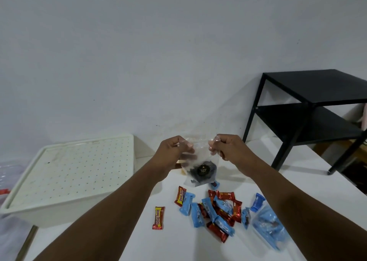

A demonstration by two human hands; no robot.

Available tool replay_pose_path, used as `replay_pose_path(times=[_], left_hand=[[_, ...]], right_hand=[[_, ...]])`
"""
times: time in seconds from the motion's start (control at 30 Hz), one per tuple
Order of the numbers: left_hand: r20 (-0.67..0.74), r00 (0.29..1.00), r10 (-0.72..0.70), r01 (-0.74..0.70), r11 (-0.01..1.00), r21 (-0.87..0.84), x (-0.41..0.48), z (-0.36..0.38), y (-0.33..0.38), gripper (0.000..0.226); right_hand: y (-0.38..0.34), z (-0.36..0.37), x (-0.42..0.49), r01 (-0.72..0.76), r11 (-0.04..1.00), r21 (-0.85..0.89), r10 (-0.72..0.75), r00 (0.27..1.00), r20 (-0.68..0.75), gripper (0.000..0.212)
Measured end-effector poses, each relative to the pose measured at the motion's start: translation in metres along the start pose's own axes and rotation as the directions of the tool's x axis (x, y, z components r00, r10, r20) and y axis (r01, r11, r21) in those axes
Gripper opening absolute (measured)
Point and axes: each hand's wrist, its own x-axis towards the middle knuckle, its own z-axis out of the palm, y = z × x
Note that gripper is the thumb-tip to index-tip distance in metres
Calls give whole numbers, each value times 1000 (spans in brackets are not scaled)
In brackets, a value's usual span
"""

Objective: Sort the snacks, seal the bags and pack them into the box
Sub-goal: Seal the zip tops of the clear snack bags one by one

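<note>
Clear plastic bag of dark round snacks [199,171] hangs just below my fingers, left hand [174,151] and right hand [226,147] each pinching a top corner. I'd keep the mouth taut, then press the seal across.

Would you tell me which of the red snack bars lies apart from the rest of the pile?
The red bar nearest the white box, lying alone left of the pile; the other red bars touch blue packets.
</note>
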Motion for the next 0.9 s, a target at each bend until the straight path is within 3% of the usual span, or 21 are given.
replay_pose_path(times=[0.27, 0.5, 0.73, 0.9], left_hand=[[73, 996, 46, -48, 999, 21, -3, 0, 8, 16], [-66, 997, 48, -55, 992, -110, -9, 0, 3, 11], [-35, 993, 115, -117, 992, -56, -17, -8, 13, 17], [23, 999, 40, -38, 996, -77, -22, -9, 14, 15]], right_hand=[[-11, 3, -5, 36, 999, -40, -36, 999, -8, 22], [-19, 6, -5, 51, 997, -60, -56, 996, -69, 24], [-22, 15, -8, 60, 992, -112, -58, 998, 21, 19], [-30, 18, -3, 147, 977, -157, -142, 989, 47, 21]])
